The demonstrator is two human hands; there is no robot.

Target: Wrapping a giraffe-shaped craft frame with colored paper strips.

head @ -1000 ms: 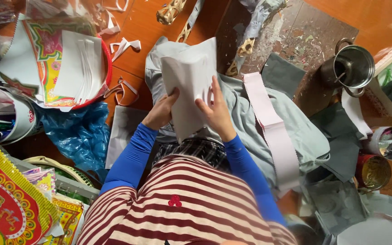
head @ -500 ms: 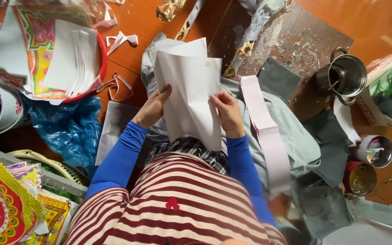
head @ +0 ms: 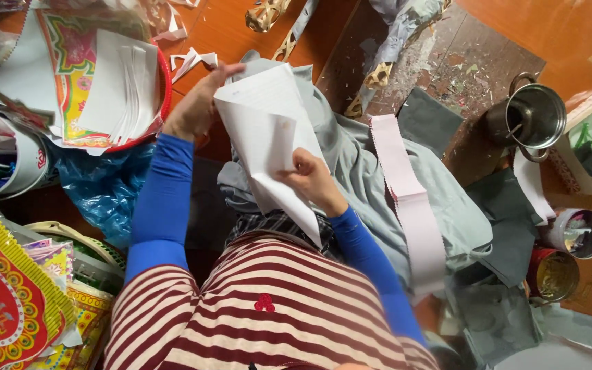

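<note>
Orange floor: red basin (head: pixel 164 103) w/ white sheets (head: pixel 121 89), both hands rolling paper (head: pixel 268 137).

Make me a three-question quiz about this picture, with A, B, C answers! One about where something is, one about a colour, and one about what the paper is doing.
1. Where is the shiny metal pot?
A. On the floor on the right-hand side of the picture
B. In the person's lap
C. Inside the red basket

2. What colour are the person's sleeves?
A. Green
B. Blue
C. Yellow

3. How is the white paper being held?
A. Lying flat on the floor
C. Crumpled into a ball
B. Curled over, gripped by both hands

Answers:
1. A: the pot stands on the dark floor patch at the upper right of the picture.
2. B: both forearms are covered in bright blue.
3. B: the left hand grips the top edge and the right hand pinches the lower part while the sheet bends into a cone-like curl.
</note>
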